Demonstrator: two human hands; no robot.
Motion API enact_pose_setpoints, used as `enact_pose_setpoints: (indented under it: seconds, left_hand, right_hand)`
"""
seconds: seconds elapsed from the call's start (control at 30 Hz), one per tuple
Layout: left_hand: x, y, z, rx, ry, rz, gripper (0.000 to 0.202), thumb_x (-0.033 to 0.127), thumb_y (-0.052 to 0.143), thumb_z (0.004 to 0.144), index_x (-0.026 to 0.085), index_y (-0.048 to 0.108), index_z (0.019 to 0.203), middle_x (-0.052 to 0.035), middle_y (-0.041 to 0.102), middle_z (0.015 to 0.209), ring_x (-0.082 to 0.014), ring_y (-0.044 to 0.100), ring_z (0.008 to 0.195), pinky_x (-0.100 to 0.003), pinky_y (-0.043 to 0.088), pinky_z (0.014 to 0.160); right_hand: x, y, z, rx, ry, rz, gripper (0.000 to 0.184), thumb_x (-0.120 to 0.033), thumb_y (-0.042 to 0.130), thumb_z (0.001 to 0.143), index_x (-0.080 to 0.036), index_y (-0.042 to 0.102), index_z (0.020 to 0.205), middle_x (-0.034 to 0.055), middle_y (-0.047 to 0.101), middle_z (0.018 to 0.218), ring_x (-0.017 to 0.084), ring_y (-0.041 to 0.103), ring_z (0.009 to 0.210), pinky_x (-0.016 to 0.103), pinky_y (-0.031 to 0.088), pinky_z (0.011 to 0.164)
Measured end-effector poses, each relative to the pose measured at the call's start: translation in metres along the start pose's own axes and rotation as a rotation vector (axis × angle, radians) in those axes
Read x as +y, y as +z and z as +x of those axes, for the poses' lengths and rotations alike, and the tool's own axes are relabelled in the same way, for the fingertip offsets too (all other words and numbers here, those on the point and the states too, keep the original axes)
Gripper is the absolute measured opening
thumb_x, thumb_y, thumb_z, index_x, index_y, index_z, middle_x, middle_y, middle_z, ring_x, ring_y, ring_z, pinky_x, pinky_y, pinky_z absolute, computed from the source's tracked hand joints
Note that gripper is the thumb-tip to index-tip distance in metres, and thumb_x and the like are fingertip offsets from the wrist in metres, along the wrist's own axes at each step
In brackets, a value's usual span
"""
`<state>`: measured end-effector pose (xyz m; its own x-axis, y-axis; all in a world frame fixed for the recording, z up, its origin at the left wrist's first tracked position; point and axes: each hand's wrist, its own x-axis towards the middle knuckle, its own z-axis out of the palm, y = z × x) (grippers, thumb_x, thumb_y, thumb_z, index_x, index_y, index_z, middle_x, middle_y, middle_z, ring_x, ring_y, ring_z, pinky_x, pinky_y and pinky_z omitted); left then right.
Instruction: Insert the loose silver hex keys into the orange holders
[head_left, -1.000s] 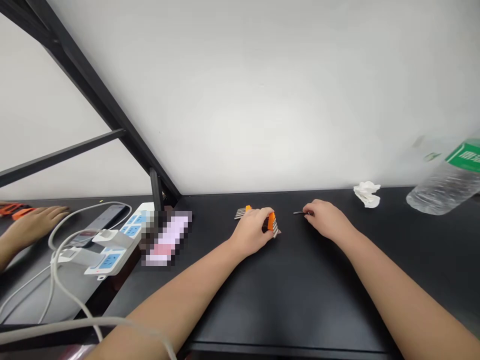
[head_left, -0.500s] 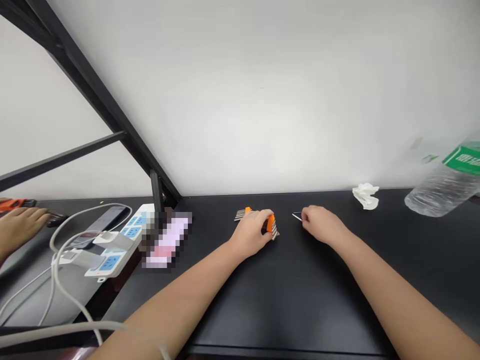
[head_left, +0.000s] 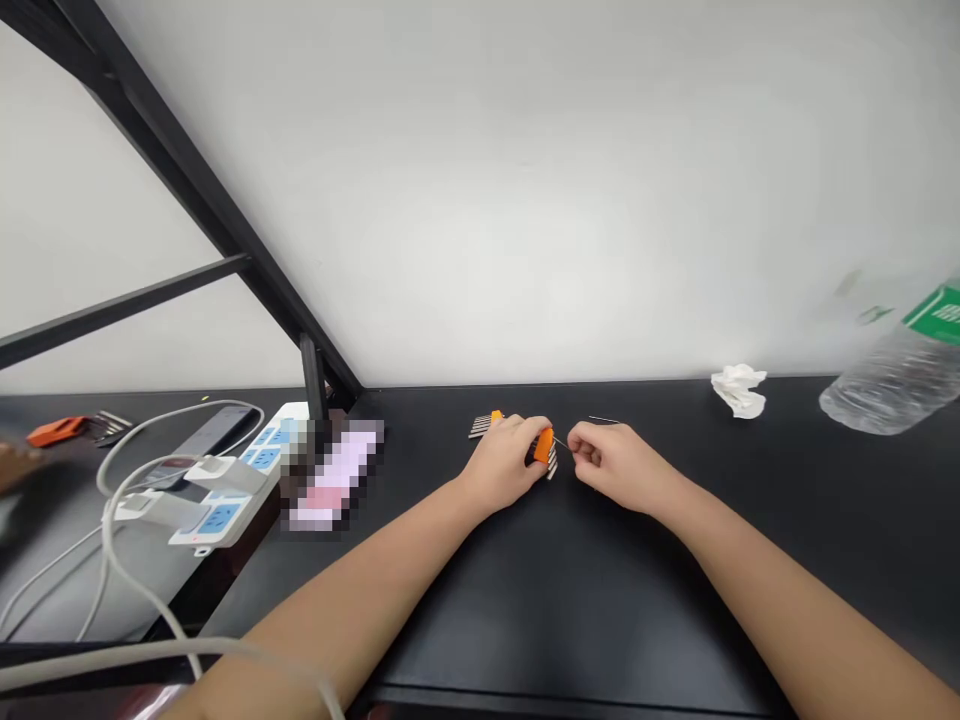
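My left hand [head_left: 504, 462] is closed over an orange hex-key holder [head_left: 543, 444] lying on the black table [head_left: 570, 600]; metal key ends stick out on both sides of it. My right hand [head_left: 609, 466] is pinched on a thin metal key whose tip reaches toward the holder's right end, just short of it. A second thin metal key [head_left: 604, 419] lies on the table just behind my right hand.
A crumpled white tissue [head_left: 739, 388] and a plastic water bottle [head_left: 892, 370] lie at the back right. White power strips [head_left: 217, 490] with cables sit left, beside a black frame post [head_left: 311, 375]. Another orange key set [head_left: 60, 430] lies far left, near another person's blurred hand.
My right hand moved left from the table's back toward the orange holder, carrying a thin key. The other person's hand at far left drew back, uncovering their orange key set.
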<state>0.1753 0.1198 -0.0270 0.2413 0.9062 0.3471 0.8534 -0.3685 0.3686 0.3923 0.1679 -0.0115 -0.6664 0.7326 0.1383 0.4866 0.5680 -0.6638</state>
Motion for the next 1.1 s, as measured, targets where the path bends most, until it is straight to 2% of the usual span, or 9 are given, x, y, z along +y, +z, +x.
enact_pose_setpoints:
  seconds: [0.1, 0.17, 0.33, 0.47, 0.57, 0.73, 0.87, 0.93, 1.1]
  left_hand:
    - [0.001, -0.001, 0.000, -0.007, 0.008, 0.007, 0.045, 0.013, 0.064, 0.078, 0.025, 0.058, 0.121, -0.0037, 0.068, 0.101, -0.0240, 0.064, 0.096, -0.038, 0.051, 0.089]
    - [0.002, -0.002, 0.000, -0.009, 0.019, 0.030, 0.044, 0.013, 0.064, 0.079, 0.025, 0.058, 0.120, -0.0040, 0.068, 0.100, -0.0242, 0.064, 0.096, -0.038, 0.050, 0.088]
    - [0.002, -0.002, 0.001, -0.041, 0.112, 0.102, 0.041, 0.013, 0.063, 0.080, 0.025, 0.060, 0.119, -0.0042, 0.070, 0.100, -0.0247, 0.062, 0.094, -0.040, 0.048, 0.088]
    - [0.005, -0.002, 0.001, -0.008, 0.107, 0.086, 0.040, 0.014, 0.062, 0.081, 0.025, 0.060, 0.119, -0.0041, 0.071, 0.103, -0.0243, 0.062, 0.094, -0.040, 0.049, 0.089]
    - [0.009, -0.001, 0.000, -0.018, 0.099, 0.026, 0.038, 0.011, 0.062, 0.080, 0.025, 0.061, 0.116, -0.0037, 0.072, 0.106, -0.0233, 0.062, 0.093, -0.038, 0.050, 0.086]
    - [0.011, 0.002, 0.000, 0.000, 0.064, -0.124, 0.035, 0.011, 0.064, 0.081, 0.025, 0.060, 0.113, -0.0028, 0.070, 0.106, -0.0215, 0.063, 0.094, -0.036, 0.052, 0.087]
    - [0.006, 0.002, 0.000, 0.018, 0.025, -0.171, 0.036, 0.011, 0.064, 0.079, 0.024, 0.058, 0.112, -0.0031, 0.068, 0.105, -0.0216, 0.064, 0.098, -0.036, 0.052, 0.089]
    - [0.006, 0.001, 0.001, 0.012, 0.034, -0.181, 0.034, 0.011, 0.064, 0.080, 0.024, 0.058, 0.110, -0.0031, 0.067, 0.107, -0.0219, 0.064, 0.101, -0.037, 0.052, 0.091]
    - [0.011, 0.001, -0.001, -0.016, 0.108, -0.164, 0.035, 0.007, 0.061, 0.079, 0.024, 0.059, 0.110, -0.0028, 0.069, 0.115, -0.0221, 0.063, 0.105, -0.037, 0.051, 0.095]
  right_hand:
    - [-0.002, -0.003, -0.003, 0.039, -0.020, -0.002, 0.007, -0.017, 0.052, 0.080, -0.021, 0.058, 0.082, -0.0029, 0.062, 0.071, 0.011, 0.053, 0.063, 0.024, 0.041, 0.063]
    - [-0.004, -0.004, -0.004, 0.031, 0.029, 0.086, 0.006, -0.020, 0.053, 0.083, -0.021, 0.059, 0.081, -0.0028, 0.063, 0.070, 0.010, 0.054, 0.059, 0.024, 0.042, 0.060]
    - [-0.003, -0.007, -0.004, -0.026, 0.304, 0.549, 0.018, -0.037, 0.063, 0.086, -0.019, 0.066, 0.084, -0.0019, 0.058, 0.057, 0.011, 0.051, 0.046, 0.023, 0.042, 0.045]
    - [-0.002, -0.001, 0.001, 0.030, 0.357, 0.898, 0.030, -0.043, 0.077, 0.079, -0.016, 0.065, 0.084, -0.0015, 0.058, 0.060, 0.009, 0.050, 0.048, 0.021, 0.041, 0.043]
    - [-0.005, 0.011, 0.006, 0.031, 0.382, 1.048, 0.039, -0.047, 0.083, 0.075, -0.017, 0.060, 0.081, -0.0029, 0.056, 0.060, 0.007, 0.049, 0.047, 0.019, 0.041, 0.042]
    - [-0.008, 0.026, 0.010, 0.097, 0.363, 1.107, 0.044, -0.052, 0.083, 0.076, -0.017, 0.058, 0.082, -0.0024, 0.060, 0.064, 0.006, 0.049, 0.045, 0.019, 0.039, 0.039]
    - [-0.004, 0.024, 0.009, 0.047, 0.344, 1.175, 0.036, -0.044, 0.083, 0.079, -0.013, 0.066, 0.089, 0.0029, 0.068, 0.078, 0.007, 0.059, 0.056, 0.021, 0.053, 0.056]
    - [-0.002, 0.023, 0.009, 0.010, 0.339, 1.208, 0.035, -0.039, 0.085, 0.076, -0.014, 0.066, 0.091, 0.0031, 0.069, 0.081, 0.007, 0.060, 0.058, 0.022, 0.054, 0.060]
    - [0.001, 0.028, 0.011, 0.008, 0.323, 1.147, 0.039, -0.046, 0.083, 0.077, -0.018, 0.057, 0.088, -0.0045, 0.059, 0.061, 0.007, 0.051, 0.045, 0.019, 0.041, 0.045]
